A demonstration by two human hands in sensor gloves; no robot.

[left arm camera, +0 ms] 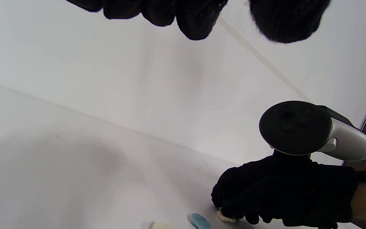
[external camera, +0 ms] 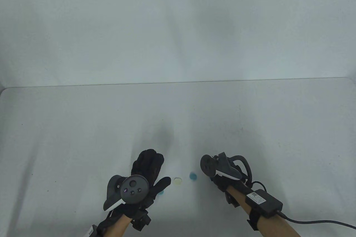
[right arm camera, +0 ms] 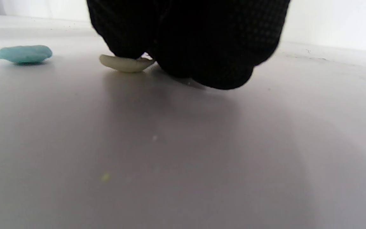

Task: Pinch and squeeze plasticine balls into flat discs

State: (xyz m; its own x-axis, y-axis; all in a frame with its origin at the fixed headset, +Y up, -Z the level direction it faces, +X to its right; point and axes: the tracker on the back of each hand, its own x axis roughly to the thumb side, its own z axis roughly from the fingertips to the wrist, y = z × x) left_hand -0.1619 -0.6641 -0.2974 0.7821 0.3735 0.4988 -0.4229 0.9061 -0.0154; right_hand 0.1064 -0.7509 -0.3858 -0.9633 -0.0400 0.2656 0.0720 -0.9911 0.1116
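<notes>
Right hand (right arm camera: 186,41) pinches a cream disc (right arm camera: 124,63) against the table (external camera: 83,126); blue disc (external camera: 193,176) sits at its 9 o'clock. Left hand (external camera: 144,176) lies spread, holding nothing.

Flat blue disc (external camera: 193,176), cream disc (external camera: 177,180), on table

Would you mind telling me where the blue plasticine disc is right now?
In the table view, the blue disc lies flat on the table, between the pale disc and the right hand.
</notes>
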